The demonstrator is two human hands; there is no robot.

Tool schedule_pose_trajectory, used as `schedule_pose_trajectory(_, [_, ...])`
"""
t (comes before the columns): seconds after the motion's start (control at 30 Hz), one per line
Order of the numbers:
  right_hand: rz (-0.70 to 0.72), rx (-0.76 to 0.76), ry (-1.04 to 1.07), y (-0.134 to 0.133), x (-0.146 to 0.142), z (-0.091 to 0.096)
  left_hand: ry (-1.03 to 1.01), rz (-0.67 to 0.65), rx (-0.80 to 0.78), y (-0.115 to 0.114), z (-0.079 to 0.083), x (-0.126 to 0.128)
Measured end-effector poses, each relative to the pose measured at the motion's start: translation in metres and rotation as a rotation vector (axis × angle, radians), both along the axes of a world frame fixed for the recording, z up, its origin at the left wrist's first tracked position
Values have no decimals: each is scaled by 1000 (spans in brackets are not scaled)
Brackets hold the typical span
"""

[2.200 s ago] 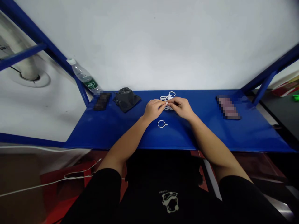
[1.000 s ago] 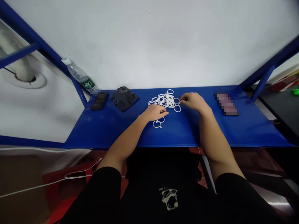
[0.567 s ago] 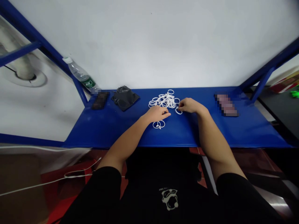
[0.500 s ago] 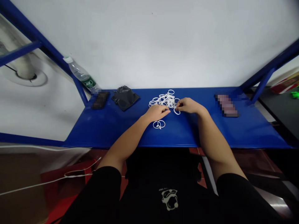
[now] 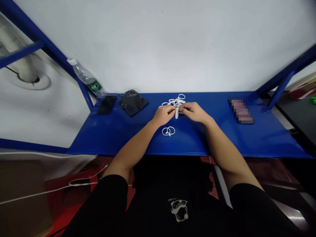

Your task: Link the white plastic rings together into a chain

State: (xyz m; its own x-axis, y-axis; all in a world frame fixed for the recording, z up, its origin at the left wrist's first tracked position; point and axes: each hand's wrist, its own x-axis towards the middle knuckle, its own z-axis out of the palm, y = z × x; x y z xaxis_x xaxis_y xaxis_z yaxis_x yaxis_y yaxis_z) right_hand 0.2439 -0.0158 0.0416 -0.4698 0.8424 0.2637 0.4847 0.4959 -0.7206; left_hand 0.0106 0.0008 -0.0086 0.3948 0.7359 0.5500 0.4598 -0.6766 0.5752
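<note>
My left hand [image 5: 163, 114] and my right hand [image 5: 194, 112] meet over the blue table [image 5: 123, 135], both pinched on one white plastic ring [image 5: 176, 113] held between their fingertips. Just behind them lies a pile of white rings [image 5: 175, 100], partly hidden by my fingers. Two white rings [image 5: 168, 131] lie side by side, touching, on the table in front of my left hand.
A crumpled black bag [image 5: 132, 102] and a dark blurred object [image 5: 106, 103] lie at the back left, with a clear water bottle [image 5: 85, 77] leaning against the blue frame. A pinkish blurred object [image 5: 241, 111] lies at the right. A white wall is close behind.
My right hand picked a ring from the pile's right side and brought it in; my left hand rose from the table to meet it. A second ring now lies by the first.
</note>
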Motion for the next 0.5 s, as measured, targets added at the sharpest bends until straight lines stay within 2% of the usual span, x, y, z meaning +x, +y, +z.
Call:
schedule_pose_trajectory(0.3, [-29,8,56,-1,0,1,-18,-48,67,-2,0,-2])
schedule_pose_trajectory(0.5, [5,-90,127,0,-3,-3,-13,-56,88,-2,2,-2])
